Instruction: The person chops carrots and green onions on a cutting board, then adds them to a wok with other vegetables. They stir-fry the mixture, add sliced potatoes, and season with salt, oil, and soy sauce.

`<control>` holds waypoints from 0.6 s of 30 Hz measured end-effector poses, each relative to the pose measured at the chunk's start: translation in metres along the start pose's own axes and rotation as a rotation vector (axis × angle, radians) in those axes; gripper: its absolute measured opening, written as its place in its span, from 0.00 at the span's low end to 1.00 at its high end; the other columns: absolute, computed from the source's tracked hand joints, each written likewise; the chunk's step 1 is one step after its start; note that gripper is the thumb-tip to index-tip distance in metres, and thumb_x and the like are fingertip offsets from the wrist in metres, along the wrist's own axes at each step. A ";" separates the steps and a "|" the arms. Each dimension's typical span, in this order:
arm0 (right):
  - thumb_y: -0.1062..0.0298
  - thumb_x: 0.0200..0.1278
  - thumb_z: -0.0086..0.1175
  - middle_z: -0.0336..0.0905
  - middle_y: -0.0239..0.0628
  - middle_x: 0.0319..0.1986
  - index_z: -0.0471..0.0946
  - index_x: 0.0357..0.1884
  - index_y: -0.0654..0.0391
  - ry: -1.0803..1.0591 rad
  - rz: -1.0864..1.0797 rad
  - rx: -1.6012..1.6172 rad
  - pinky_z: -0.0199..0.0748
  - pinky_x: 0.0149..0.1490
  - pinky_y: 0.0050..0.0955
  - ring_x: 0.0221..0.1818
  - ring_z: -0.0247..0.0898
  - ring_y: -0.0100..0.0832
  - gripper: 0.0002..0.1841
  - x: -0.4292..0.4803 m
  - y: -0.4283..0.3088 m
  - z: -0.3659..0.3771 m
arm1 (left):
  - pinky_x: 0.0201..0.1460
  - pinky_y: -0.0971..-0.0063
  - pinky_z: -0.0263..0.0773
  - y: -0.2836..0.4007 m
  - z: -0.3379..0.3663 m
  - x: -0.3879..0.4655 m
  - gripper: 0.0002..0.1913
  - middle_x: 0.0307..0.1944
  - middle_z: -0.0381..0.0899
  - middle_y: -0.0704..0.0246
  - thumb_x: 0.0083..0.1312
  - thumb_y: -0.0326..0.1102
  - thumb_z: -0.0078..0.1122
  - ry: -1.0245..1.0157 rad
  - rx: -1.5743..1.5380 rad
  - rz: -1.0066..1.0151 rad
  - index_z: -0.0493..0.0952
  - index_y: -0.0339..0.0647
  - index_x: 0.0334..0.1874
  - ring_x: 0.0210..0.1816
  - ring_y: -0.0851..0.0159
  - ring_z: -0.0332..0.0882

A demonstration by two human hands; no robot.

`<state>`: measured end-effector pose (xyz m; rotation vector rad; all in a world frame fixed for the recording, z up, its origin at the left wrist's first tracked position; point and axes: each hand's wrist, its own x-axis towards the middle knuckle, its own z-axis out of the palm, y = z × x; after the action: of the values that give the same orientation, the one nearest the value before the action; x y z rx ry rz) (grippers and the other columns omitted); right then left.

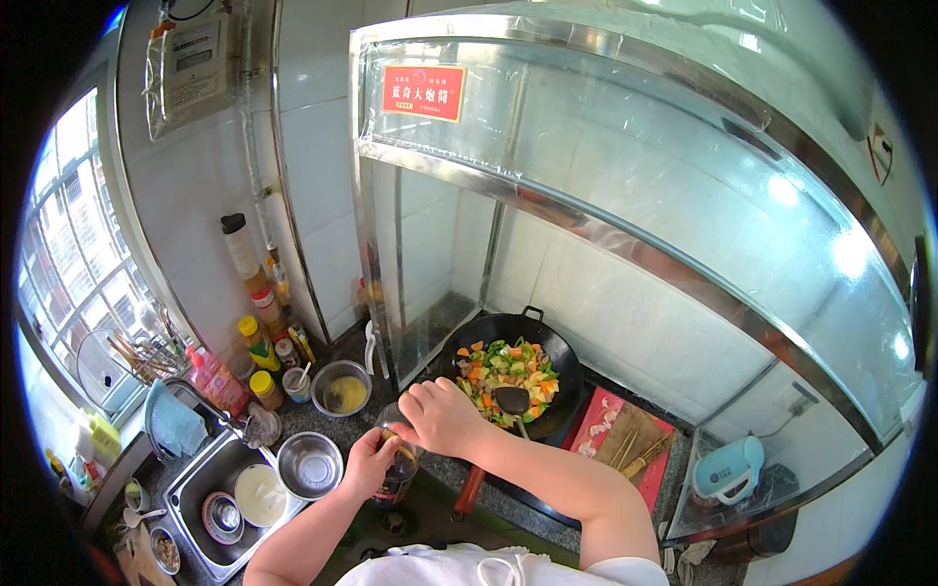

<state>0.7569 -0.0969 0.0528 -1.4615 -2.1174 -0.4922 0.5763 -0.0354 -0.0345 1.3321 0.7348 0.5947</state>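
Observation:
My left hand (371, 460) is closed around the upper part of a dark bottle or jar (399, 472) at the counter's front edge. Over its top, my right hand (440, 417) has its fingers curled; whether a cap is inside them is hidden. A black wok (569, 377) with a red wooden handle stands on the stove to the right, behind my right forearm. Chopped vegetables (506, 366) in green, orange and yellow lie in it, and a spatula (512, 401) rests on them. Left of my hands are a shiny steel bowl (310, 465) and a bowl of yellowish liquid (346, 394).
A sink (192, 505) holding bowls is at lower left. Behind it stand a pink bottle (218, 381) and several seasoning containers. A glass and metal screen (586, 227) surrounds the stove. A red board (593, 425) and a blue pitcher (727, 470) are at right.

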 end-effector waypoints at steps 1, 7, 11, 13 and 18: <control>0.56 0.55 0.62 0.76 0.41 0.34 0.71 0.38 0.58 -0.058 0.062 0.040 0.71 0.44 0.40 0.38 0.74 0.42 0.18 0.001 -0.003 -0.011 | 0.25 0.81 0.58 0.000 -0.002 0.002 0.08 0.24 0.68 0.80 0.71 0.34 0.56 -0.003 -0.054 -0.009 0.73 0.37 0.36 0.24 0.80 0.61; 0.53 0.59 0.60 0.73 0.52 0.46 0.73 0.51 0.63 -0.350 0.826 -0.143 0.70 0.55 0.45 0.52 0.69 0.50 0.26 -0.103 0.056 -0.063 | 0.28 0.78 0.62 0.011 -0.020 0.011 0.13 0.23 0.68 0.75 0.72 0.39 0.54 0.016 0.276 0.015 0.71 0.37 0.33 0.25 0.76 0.64; 0.43 0.64 0.54 0.79 0.54 0.36 0.74 0.44 0.69 -0.687 1.337 0.211 0.77 0.48 0.45 0.38 0.78 0.48 0.30 -0.272 0.076 -0.010 | 0.38 0.69 0.68 0.014 -0.013 0.033 0.18 0.27 0.73 0.62 0.71 0.45 0.52 -0.050 0.558 0.057 0.71 0.33 0.35 0.32 0.65 0.71; 0.45 0.68 0.51 0.79 0.48 0.35 0.72 0.45 0.66 -0.249 1.765 1.214 0.80 0.39 0.41 0.30 0.79 0.40 0.27 -0.281 0.055 0.014 | 0.39 0.67 0.68 0.036 -0.003 0.039 0.19 0.28 0.74 0.59 0.71 0.47 0.51 -0.121 0.633 0.032 0.72 0.33 0.36 0.33 0.62 0.72; 0.53 0.73 0.46 0.69 0.35 0.23 0.69 0.42 0.62 0.140 1.829 1.506 0.66 0.23 0.32 0.18 0.64 0.28 0.18 -0.258 0.039 0.045 | 0.41 0.67 0.69 0.040 0.010 0.068 0.22 0.29 0.76 0.57 0.71 0.50 0.50 -0.213 0.791 -0.006 0.74 0.32 0.37 0.34 0.59 0.75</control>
<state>0.8576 -0.2516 -0.1374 -1.3944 -0.0004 1.2743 0.6282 0.0155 -0.0030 2.0797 0.8307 0.1333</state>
